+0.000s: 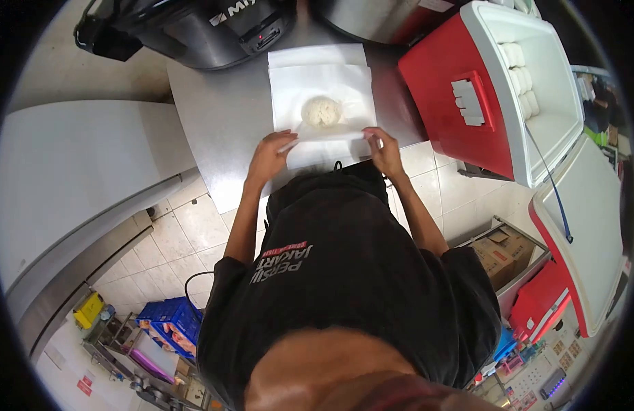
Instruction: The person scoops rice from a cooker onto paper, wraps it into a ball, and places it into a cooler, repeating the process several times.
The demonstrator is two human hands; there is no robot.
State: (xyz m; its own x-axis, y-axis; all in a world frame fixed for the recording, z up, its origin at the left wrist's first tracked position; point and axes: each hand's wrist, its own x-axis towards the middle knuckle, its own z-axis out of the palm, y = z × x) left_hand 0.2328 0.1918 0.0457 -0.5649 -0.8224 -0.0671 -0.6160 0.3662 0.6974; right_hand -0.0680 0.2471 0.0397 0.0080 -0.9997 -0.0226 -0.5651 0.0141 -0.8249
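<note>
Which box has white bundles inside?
The big red cooler at upper right, the box nearest the right hand. The blue crate, lower left, shows pinkish-orange things instead.

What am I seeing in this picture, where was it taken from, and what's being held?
There's no robot here, just a person's bare left hand and right hand. The single picture comes from a camera worn on their head, looking forward and down, so their black short-sleeved shirt fills the lower middle. On the grey metal table lie white paper sheets, bearing a rounded mound of what looks like white rice. Each hand grips one end of a raised paper edge on the mound's near side.
</note>
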